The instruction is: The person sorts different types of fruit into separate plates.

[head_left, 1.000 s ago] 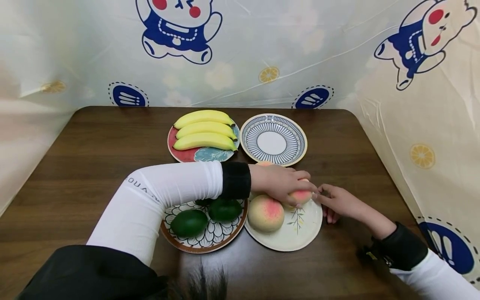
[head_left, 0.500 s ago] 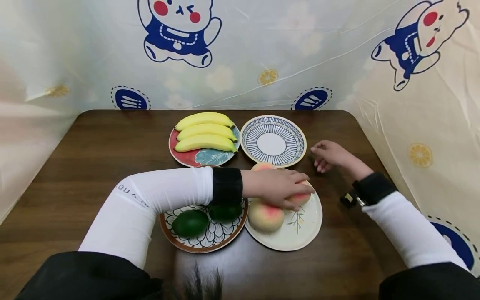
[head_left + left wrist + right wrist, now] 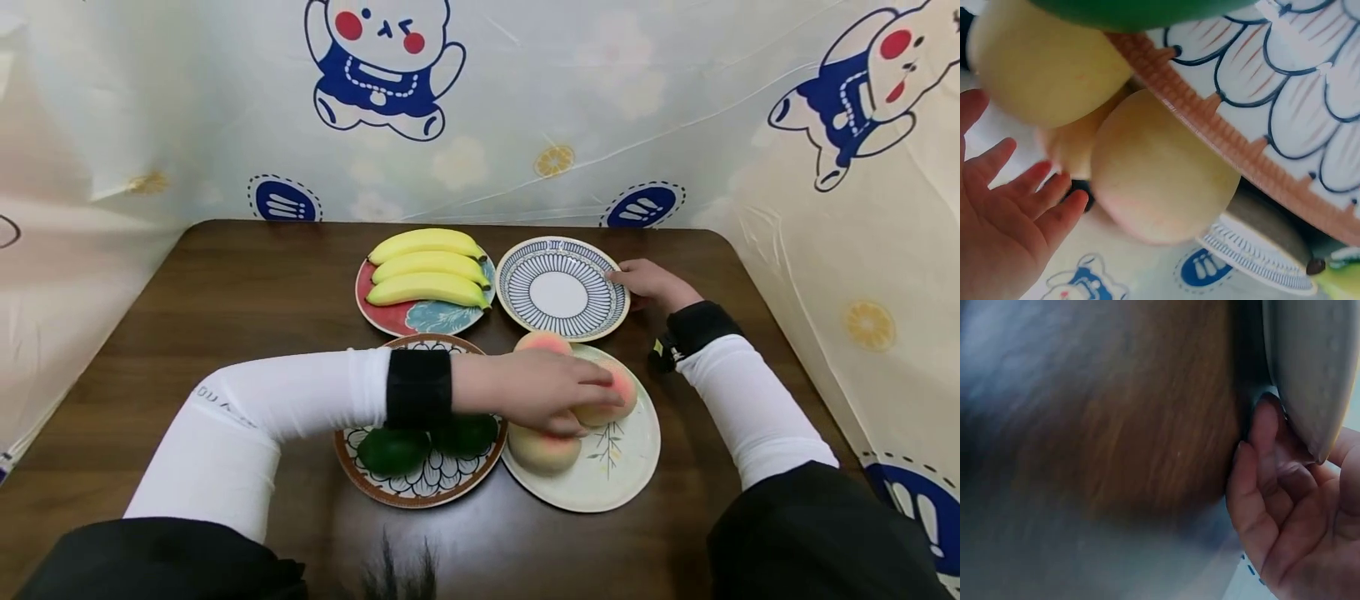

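Nearest the person, below the left sleeve of white fabric (image 3: 322, 392), a round white plate with a brown rim and dark petal pattern (image 3: 420, 502) bears smooth, dark green oval fruits (image 3: 393, 454), two of them visible. Just to its right, beneath the left hand (image 3: 547, 387), a round cream-white plate with a leafy sprig (image 3: 581, 496) carries three pale yellow, pink-blushed peaches (image 3: 543, 454): one on the near side of the left hand, one under its fingers, one just beyond its back. The left hand has its fingers extended and slightly spread, as the left wrist view shows; whether they touch the peaches cannot be told. A black wristband (image 3: 418, 388) encircles the left wrist.

Farther out, the right hand (image 3: 648, 282) pinches the right edge of a round white plate with radiating blue lines (image 3: 558, 292), thumb over the rim, other fingers curled beneath. To the left of the right hand, across that plate and beyond the left forearm, a round red-and-teal plate (image 3: 442, 318) holds three curved yellow bananas (image 3: 426, 265), lying side by side. A dark brown, wood-grained tabletop (image 3: 262, 308) extends beneath both hands. Beyond them hangs a pale sheet printed with blue-and-white cartoon figures (image 3: 510, 92).
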`<state>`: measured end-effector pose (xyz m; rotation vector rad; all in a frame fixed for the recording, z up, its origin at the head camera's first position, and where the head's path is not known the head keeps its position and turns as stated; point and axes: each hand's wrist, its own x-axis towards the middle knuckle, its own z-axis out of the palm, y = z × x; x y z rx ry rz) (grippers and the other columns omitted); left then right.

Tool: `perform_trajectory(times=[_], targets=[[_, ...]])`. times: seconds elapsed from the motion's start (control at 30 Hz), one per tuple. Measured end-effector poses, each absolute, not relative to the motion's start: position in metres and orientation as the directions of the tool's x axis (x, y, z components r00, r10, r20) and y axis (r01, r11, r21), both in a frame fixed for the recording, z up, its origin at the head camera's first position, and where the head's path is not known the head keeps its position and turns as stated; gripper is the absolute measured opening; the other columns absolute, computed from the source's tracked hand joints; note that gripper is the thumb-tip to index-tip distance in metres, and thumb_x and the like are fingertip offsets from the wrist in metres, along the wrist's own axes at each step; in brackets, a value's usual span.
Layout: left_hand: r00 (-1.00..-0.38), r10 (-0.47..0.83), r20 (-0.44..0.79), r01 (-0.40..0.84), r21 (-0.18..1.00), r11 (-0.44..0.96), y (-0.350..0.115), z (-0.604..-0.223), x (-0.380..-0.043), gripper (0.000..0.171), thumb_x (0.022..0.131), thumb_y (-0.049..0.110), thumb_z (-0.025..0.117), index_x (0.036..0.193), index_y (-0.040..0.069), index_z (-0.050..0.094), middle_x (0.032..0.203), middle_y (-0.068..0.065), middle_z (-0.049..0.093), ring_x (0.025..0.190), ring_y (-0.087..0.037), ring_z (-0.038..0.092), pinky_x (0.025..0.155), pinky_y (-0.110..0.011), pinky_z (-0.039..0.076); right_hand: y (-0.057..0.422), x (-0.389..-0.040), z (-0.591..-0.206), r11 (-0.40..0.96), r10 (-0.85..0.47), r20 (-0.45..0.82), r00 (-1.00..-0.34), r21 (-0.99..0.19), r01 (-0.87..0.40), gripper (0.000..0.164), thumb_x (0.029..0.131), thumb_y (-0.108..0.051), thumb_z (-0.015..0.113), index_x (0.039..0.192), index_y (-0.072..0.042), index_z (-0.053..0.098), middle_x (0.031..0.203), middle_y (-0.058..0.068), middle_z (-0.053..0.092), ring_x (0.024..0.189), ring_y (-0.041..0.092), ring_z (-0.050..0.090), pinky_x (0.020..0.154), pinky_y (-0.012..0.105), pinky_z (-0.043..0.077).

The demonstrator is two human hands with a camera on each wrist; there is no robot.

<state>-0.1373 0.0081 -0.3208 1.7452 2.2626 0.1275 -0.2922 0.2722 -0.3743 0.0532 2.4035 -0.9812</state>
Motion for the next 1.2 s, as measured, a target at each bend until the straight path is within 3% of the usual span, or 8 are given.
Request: perform_trajectory(times=[0.17, 0.37, 0.47, 0.53, 0.67, 0.77, 1.0, 1.2], targets=[[-0.21, 0.971, -0.115, 0.955, 0.187, 0.229, -0.025, -0.303, -0.118, 0.046, 0.103, 0.036, 0.06, 0.145, 0.019, 0.056, 0.139, 0.001, 0.064, 0.126, -0.015, 0.063, 0.11, -0.03, 0.05, 0.271, -0.292, -0.376, 0.743, -0.158, -0.512, -0.845, -0.625, 0.24, 0.052, 0.112, -0.033, 0.037, 0.147, 0.005, 0.042, 0.089, -0.005, 0.065, 0.076, 0.005, 0.062, 0.077, 0.026, 0.056], [-0.213, 0.974, 0.077, 0.964, 0.176, 0.197, -0.076, -0.278, -0.1, 0.036, 0.101, 0.039, 0.065, 0.131, 0.019, 0.067, 0.118, 0.007, 0.073, 0.105, -0.011, 0.069, 0.098, -0.032, 0.055, 0.273, -0.292, -0.377, 0.728, -0.168, -0.5, -0.85, -0.644, 0.235, 0.055, 0.111, -0.038, 0.037, 0.146, 0.004, 0.043, 0.087, -0.005, 0.066, 0.077, 0.006, 0.062, 0.076, 0.024, 0.053], [-0.295, 0.936, 0.191, 0.943, 0.217, 0.253, -0.099, -0.268, -0.108, 0.037, 0.098, 0.036, 0.069, 0.128, 0.015, 0.069, 0.118, 0.004, 0.075, 0.11, -0.013, 0.069, 0.1, -0.033, 0.056, 0.276, -0.292, -0.378, 0.728, -0.174, -0.488, -0.855, -0.649, 0.222, 0.061, 0.11, -0.043, 0.036, 0.146, 0.006, 0.043, 0.089, -0.001, 0.065, 0.079, 0.009, 0.062, 0.075, 0.023, 0.052], [-0.408, 0.889, 0.208, 0.897, 0.273, 0.348, -0.112, -0.262, -0.121, 0.039, 0.097, 0.033, 0.071, 0.13, 0.012, 0.068, 0.123, -0.001, 0.074, 0.119, -0.018, 0.068, 0.104, -0.037, 0.055, 0.277, -0.291, -0.378, 0.74, -0.158, -0.485, -0.86, -0.635, 0.222, 0.064, 0.11, -0.045, 0.033, 0.148, 0.005, 0.043, 0.094, 0.002, 0.065, 0.083, 0.011, 0.062, 0.077, 0.024, 0.052], [-0.66, 0.74, 0.13, 0.716, 0.407, 0.568, -0.136, -0.262, -0.158, 0.043, 0.097, 0.023, 0.072, 0.137, 0.009, 0.064, 0.133, -0.009, 0.069, 0.127, -0.026, 0.062, 0.109, -0.047, 0.051, 0.278, -0.29, -0.38, 0.766, -0.136, -0.491, -0.86, -0.603, 0.223, 0.069, 0.111, -0.048, 0.026, 0.151, 0.006, 0.041, 0.106, 0.005, 0.062, 0.092, 0.012, 0.06, 0.084, 0.028, 0.053], [-0.769, 0.635, 0.075, 0.592, 0.46, 0.662, -0.151, -0.271, -0.188, 0.051, 0.096, 0.022, 0.073, 0.142, 0.009, 0.058, 0.137, -0.013, 0.065, 0.127, -0.03, 0.06, 0.109, -0.052, 0.049, 0.279, -0.292, -0.383, 0.769, -0.135, -0.495, -0.858, -0.599, 0.224, 0.071, 0.11, -0.05, 0.025, 0.151, 0.005, 0.041, 0.107, 0.004, 0.062, 0.092, 0.011, 0.059, 0.086, 0.028, 0.053], [-0.817, 0.576, -0.001, 0.49, 0.526, 0.695, -0.168, -0.297, -0.234, 0.07, 0.087, 0.026, 0.082, 0.148, 0.01, 0.052, 0.141, -0.017, 0.061, 0.132, -0.035, 0.056, 0.112, -0.057, 0.046, 0.279, -0.29, -0.383, 0.766, -0.146, -0.496, -0.856, -0.604, 0.219, 0.068, 0.111, -0.049, 0.026, 0.147, 0.005, 0.044, 0.098, 0.0, 0.061, 0.09, 0.012, 0.058, 0.08, 0.025, 0.048], [-0.813, 0.58, -0.056, 0.482, 0.496, 0.722, -0.17, -0.321, -0.256, 0.078, 0.086, 0.03, 0.083, 0.152, 0.009, 0.047, 0.152, -0.019, 0.051, 0.139, -0.039, 0.047, 0.116, -0.059, 0.041, 0.276, -0.291, -0.383, 0.782, -0.144, -0.486, -0.862, -0.59, 0.202, 0.069, 0.111, -0.046, 0.024, 0.151, 0.008, 0.038, 0.111, 0.011, 0.06, 0.097, 0.017, 0.057, 0.083, 0.026, 0.049]])
